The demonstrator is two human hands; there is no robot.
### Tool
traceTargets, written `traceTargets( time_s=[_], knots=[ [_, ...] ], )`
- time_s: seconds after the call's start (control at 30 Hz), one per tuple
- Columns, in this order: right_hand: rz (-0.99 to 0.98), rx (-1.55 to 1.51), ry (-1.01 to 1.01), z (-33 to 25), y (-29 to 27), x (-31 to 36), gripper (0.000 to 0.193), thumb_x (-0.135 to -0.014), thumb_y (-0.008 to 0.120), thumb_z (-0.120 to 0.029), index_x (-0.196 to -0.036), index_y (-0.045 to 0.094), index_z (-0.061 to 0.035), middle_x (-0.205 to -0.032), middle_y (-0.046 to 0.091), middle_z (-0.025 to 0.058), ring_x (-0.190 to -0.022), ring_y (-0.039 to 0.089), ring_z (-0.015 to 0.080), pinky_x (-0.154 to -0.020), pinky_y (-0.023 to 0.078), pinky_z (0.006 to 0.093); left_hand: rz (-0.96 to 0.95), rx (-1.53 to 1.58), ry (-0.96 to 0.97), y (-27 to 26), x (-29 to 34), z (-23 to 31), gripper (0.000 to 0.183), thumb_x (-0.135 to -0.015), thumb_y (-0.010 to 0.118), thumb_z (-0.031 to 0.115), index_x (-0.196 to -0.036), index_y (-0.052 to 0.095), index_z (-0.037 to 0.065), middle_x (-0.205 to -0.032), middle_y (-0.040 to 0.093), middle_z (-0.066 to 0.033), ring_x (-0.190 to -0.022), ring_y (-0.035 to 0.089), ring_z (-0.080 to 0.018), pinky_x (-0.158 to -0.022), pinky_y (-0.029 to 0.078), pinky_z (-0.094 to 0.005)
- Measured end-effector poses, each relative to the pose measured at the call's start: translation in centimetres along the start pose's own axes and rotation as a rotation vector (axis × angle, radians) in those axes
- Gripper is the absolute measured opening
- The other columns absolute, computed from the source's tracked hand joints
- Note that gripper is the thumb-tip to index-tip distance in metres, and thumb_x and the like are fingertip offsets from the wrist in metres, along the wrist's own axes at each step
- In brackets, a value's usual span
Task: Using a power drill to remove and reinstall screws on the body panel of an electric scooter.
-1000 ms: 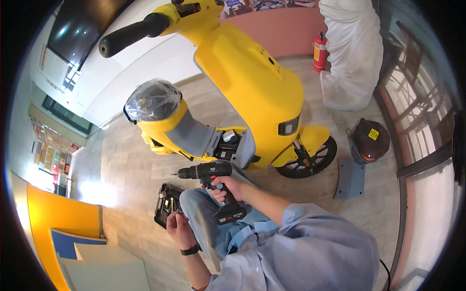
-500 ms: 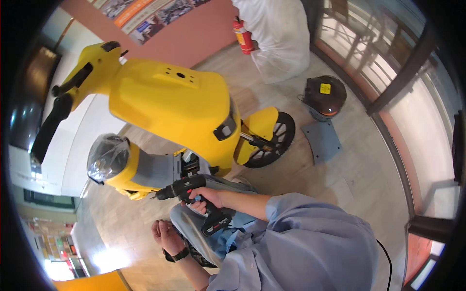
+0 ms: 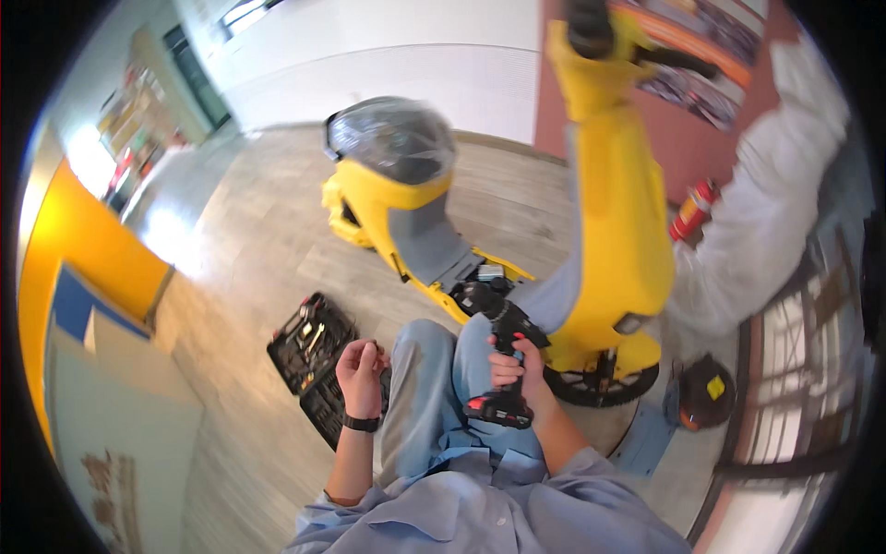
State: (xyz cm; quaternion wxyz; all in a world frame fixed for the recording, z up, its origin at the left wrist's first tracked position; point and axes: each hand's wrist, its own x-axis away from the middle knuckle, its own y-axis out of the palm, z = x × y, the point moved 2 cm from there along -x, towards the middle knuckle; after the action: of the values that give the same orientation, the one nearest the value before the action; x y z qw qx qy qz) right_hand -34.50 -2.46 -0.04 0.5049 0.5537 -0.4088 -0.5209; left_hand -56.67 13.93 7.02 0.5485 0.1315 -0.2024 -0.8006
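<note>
My right hand [image 3: 522,366] grips a black cordless drill [image 3: 507,328] by its handle, above my right knee. The drill's front end points up and away, in front of the scooter's open floor compartment [image 3: 489,274]. Left of my knees, my left hand [image 3: 361,367] is raised with its fingers curled together. Whatever may be between those fingertips is too small to make out. Just beyond that hand, an open black tool case [image 3: 312,343] lies on the floor with tools in its fitted slots. The yellow scooter [image 3: 620,212] stands ahead, its seat wrapped in clear plastic [image 3: 395,138].
A dark helmet [image 3: 706,392] and a grey-blue panel [image 3: 648,434] lie on the floor at the right. A red fire extinguisher [image 3: 693,209] stands by a white-covered object [image 3: 780,175]. At the left are an orange partition [image 3: 101,240] and a pale board [image 3: 138,406].
My view has swung left, so the scooter now appears farther right and the tool case shows in full. The drill stays in my right hand; my left hand remains raised.
</note>
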Motion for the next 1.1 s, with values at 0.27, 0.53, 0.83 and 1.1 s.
traceTargets(
  time_s=[0.27, 0.53, 0.83, 1.1],
  knots=[
    [0.078, 0.007, 0.023, 0.7, -0.3, -1.8, 0.040, -0.086, 0.053, -0.025, -0.119, 0.051, -0.0036, -0.058, 0.038, -0.0054, -0.041, 0.035, 0.0016, -0.044, 0.035, 0.0190, 0.211, 0.046, -0.039, -9.5, 0.2, -1.6, 0.013, -0.093, 0.056, 0.014, -0.093, 0.058, 0.001, -0.079, 0.060, -0.0044, -0.066, 0.056, -0.0116, -0.061, 0.045, -0.0236],
    [-0.046, 0.020, 0.042, 0.9, 0.0, -4.0, 0.042, -0.084, 0.056, -0.023, -0.120, 0.047, -0.0030, -0.053, 0.041, -0.0060, -0.038, 0.039, 0.0015, -0.042, 0.039, 0.0165, 0.421, 0.244, -0.158, -17.3, 0.8, -5.5, 0.011, -0.085, 0.060, -0.001, -0.095, 0.058, 0.002, -0.086, 0.062, -0.0055, -0.073, 0.058, -0.0125, -0.067, 0.047, -0.0244],
    [-0.192, -0.004, -0.144, 1.1, 1.2, -4.1, 0.034, -0.085, 0.058, -0.017, -0.115, 0.049, -0.0064, -0.058, 0.048, -0.0018, -0.046, 0.047, 0.0053, -0.046, 0.043, 0.0188, 0.518, 0.132, -0.251, -21.9, -1.1, -11.3, 0.014, -0.082, 0.063, -0.003, -0.095, 0.063, 0.001, -0.087, 0.064, -0.0046, -0.077, 0.059, -0.0120, -0.071, 0.048, -0.0234],
    [-0.305, -0.299, -0.414, 0.0, 0.0, -4.0, 0.021, -0.087, 0.055, -0.018, -0.106, 0.049, -0.0110, -0.068, 0.053, 0.0027, -0.057, 0.051, 0.0087, -0.055, 0.046, 0.0215, 0.237, -0.162, -0.278, -15.3, -10.9, -16.3, 0.016, -0.087, 0.063, 0.005, -0.101, 0.062, -0.002, -0.087, 0.067, -0.0069, -0.076, 0.062, -0.0112, -0.070, 0.049, -0.0239]
  ],
)
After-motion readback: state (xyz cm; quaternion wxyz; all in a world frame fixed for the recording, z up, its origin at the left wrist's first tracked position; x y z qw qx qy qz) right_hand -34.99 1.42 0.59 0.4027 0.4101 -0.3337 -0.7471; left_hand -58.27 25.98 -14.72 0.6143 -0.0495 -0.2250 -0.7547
